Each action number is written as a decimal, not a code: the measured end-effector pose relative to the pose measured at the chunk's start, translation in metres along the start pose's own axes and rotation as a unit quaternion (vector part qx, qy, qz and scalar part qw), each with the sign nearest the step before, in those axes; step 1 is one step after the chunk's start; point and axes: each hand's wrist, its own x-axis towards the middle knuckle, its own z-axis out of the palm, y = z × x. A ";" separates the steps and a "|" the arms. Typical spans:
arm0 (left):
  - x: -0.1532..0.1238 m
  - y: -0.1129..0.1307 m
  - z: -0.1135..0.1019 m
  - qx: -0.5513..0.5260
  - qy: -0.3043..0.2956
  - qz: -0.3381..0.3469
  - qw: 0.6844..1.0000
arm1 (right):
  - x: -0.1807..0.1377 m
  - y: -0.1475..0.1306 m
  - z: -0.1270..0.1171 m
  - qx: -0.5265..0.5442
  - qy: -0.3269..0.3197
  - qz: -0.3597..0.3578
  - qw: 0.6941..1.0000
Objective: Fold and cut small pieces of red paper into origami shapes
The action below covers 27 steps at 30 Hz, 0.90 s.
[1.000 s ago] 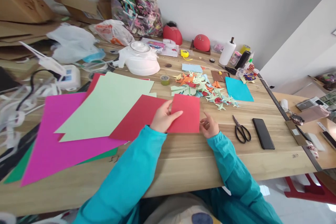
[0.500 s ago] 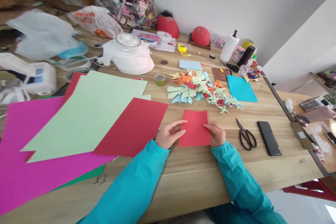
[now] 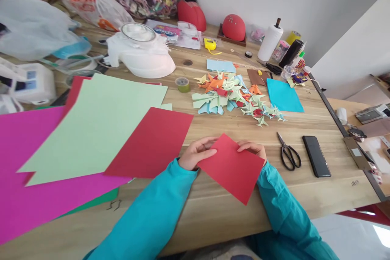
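Note:
Between my two hands is a red sheet of paper [image 3: 233, 170], turned so that one corner points toward me. My left hand [image 3: 198, 154] pinches its left side, thumb on top. On the far right side my right hand [image 3: 252, 150] grips it, with part of the hand hidden behind the sheet. A larger red sheet [image 3: 152, 142] lies to the left, beside pale green sheets [image 3: 100, 126]. Beyond my hands is a pile of folded paper pieces [image 3: 225, 93] in green, orange, blue and red.
Black-handled scissors [image 3: 289, 154] and a phone [image 3: 317, 156] lie right of my hands. A blue sheet [image 3: 285, 94] is behind them. A tape roll [image 3: 182, 84] stands left of the pile. Magenta paper [image 3: 45, 207] covers the left side; a white bundle [image 3: 146, 57] sits behind it.
The red sheet has turned from square-on to cornerwise, and its near corner has come closer to me. My right hand has shifted its hold on it. The view has moved slightly.

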 end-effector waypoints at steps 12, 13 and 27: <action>0.016 -0.016 -0.006 0.019 0.213 0.149 0.965 | 0.003 0.010 -0.002 -0.208 0.135 -0.122 0.961; 0.016 -0.017 -0.007 0.031 0.212 0.153 0.965 | 0.003 0.010 -0.002 -0.216 0.129 -0.117 0.961; 0.012 -0.013 -0.006 0.064 0.219 0.142 0.963 | 0.004 0.013 -0.005 -0.165 0.161 -0.086 0.969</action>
